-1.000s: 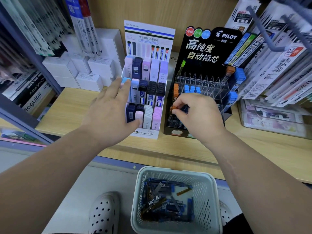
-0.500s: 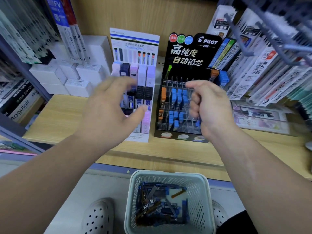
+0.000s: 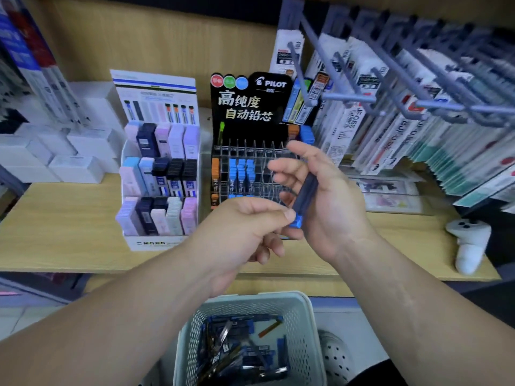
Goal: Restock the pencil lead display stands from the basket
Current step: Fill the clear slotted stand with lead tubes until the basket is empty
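Just before the stand (image 3: 250,107): tube (image 3: 305,196) held in half-curled right hand (image 3: 331,207), its blue end pinched by left hand (image 3: 239,232).

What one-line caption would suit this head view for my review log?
Left hand and right hand hold a blue-capped lead tube before the black Pilot stand, basket of refills below.

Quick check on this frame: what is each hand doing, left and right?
Left hand: pinches the dark slim plastic pencil lead case at its blue-capped end.
Right hand: holds the same case across its curled fingers.
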`<state>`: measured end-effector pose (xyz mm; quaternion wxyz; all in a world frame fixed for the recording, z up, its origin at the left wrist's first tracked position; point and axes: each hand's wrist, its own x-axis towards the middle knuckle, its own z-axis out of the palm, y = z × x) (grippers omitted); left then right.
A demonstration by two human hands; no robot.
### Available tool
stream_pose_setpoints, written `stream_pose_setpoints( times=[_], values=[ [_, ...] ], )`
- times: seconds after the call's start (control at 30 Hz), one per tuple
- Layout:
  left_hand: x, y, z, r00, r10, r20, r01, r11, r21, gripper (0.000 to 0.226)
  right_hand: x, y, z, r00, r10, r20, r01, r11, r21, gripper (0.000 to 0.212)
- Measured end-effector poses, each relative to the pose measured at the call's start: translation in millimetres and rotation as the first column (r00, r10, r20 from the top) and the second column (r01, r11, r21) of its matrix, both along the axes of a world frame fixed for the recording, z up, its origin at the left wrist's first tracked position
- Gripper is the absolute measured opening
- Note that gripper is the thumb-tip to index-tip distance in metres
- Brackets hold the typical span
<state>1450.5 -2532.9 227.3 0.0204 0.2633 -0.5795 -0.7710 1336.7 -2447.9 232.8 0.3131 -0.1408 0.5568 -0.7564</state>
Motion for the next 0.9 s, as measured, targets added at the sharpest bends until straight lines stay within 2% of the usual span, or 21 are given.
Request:
stream_pose_setpoints(
  times=[0.07,0.13,0.17,0.23,0.3,0.33,0.4,0.5,0.63,0.67,0.73,0.77,0.8,0.83,0.9],
  values=[
    [-8,3,-1,1.000,0.018,0.005,-0.018,1.000,0.020,0.011,-8,8,-3,0.998,0.008,-0.058,-0.007,1.000,0.027,0.033],
    [-15,3,-3,0.997,0.073,0.027,-0.074,0.997,0.034,0.009,-17,17,-9,0.970,-0.001,-0.243,0.034,0.991,0.131,0.026],
    [-19,2,-4,0.993,0.111,0.041,-0.113,0.993,0.038,0.009,-23,23,-12,0.924,-0.002,-0.384,0.085,0.977,0.198,0.021],
    [-25,-3,-5,0.980,0.192,0.060,-0.194,0.980,0.036,0.010,-36,35,-18,0.768,0.044,-0.639,0.157,0.954,0.254,0.017],
    [-31,-7,-6,0.970,0.235,0.062,-0.237,0.971,0.034,0.009,-45,48,-23,0.582,0.165,-0.796,0.146,0.942,0.302,0.021],
    [-33,-8,-6,0.970,0.235,0.062,-0.238,0.971,0.035,0.010,-48,53,-26,0.509,0.224,-0.831,0.116,0.939,0.324,0.024],
    [-39,-8,-8,0.975,0.209,0.073,-0.212,0.977,0.031,0.016,-49,59,-31,0.419,0.300,-0.857,0.063,0.932,0.357,0.028],
    [-46,-1,-10,0.985,0.128,0.113,-0.132,0.991,0.024,0.021,-50,61,-34,0.309,0.324,-0.894,0.049,0.934,0.355,0.018],
    [-54,5,-6,0.994,0.068,0.090,-0.072,0.997,0.040,0.020,-56,59,-36,0.315,0.327,-0.891,0.070,0.928,0.365,0.013],
    [-55,5,-4,0.993,0.097,0.069,-0.098,0.995,0.004,0.018,-57,58,-36,0.321,0.326,-0.889,0.093,0.923,0.373,0.015],
    [-54,0,-2,0.977,0.213,0.005,-0.208,0.957,-0.205,0.019,-61,57,-36,0.439,0.286,-0.852,0.121,0.921,0.371,0.032],
    [-52,-6,-1,0.962,0.271,-0.040,-0.267,0.891,-0.367,0.023,-64,56,-33,0.528,0.240,-0.815,0.118,0.929,0.350,0.041],
    [-49,-12,-1,0.946,0.310,-0.094,-0.310,0.784,-0.537,0.026,-67,55,-31,0.605,0.185,-0.775,0.120,0.940,0.318,0.044],
    [-44,-20,-1,0.937,0.316,-0.148,-0.327,0.650,-0.686,0.025,-70,54,-29,0.656,0.132,-0.743,0.131,0.950,0.284,0.042],
    [-36,-36,-4,0.951,0.244,-0.191,-0.271,0.358,-0.893,0.021,-73,50,-26,0.704,0.061,-0.708,0.162,0.956,0.243,0.033]
  ],
)
